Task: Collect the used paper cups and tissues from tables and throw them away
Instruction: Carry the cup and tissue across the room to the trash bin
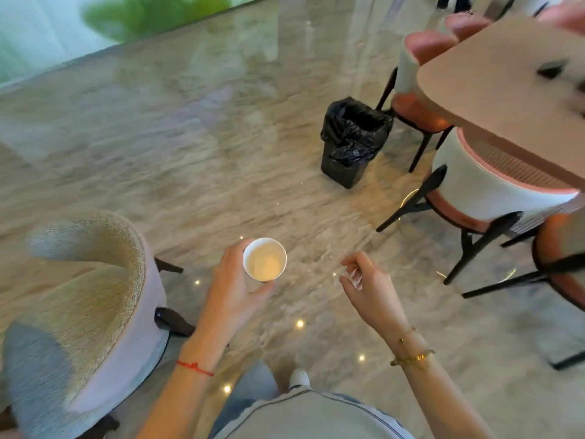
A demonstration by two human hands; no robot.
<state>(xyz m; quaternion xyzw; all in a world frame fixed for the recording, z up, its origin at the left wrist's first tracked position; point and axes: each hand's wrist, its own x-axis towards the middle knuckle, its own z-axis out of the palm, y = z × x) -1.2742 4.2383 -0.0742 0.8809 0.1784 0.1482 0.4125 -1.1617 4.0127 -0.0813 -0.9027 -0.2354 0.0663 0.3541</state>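
My left hand grips a white paper cup upright, its open mouth facing the camera and its inside pale and empty-looking. My right hand is held out beside it with fingers curled around a small white crumpled tissue. Both hands hover over the marble floor. A small bin lined with a black bag stands on the floor ahead, to the right of the hands, its mouth open.
A pink tabletop juts in at the upper right, with white-and-pink chairs on black legs under it. A woven round-backed chair stands at the lower left. Polished marble floor stretches between them toward the bin.
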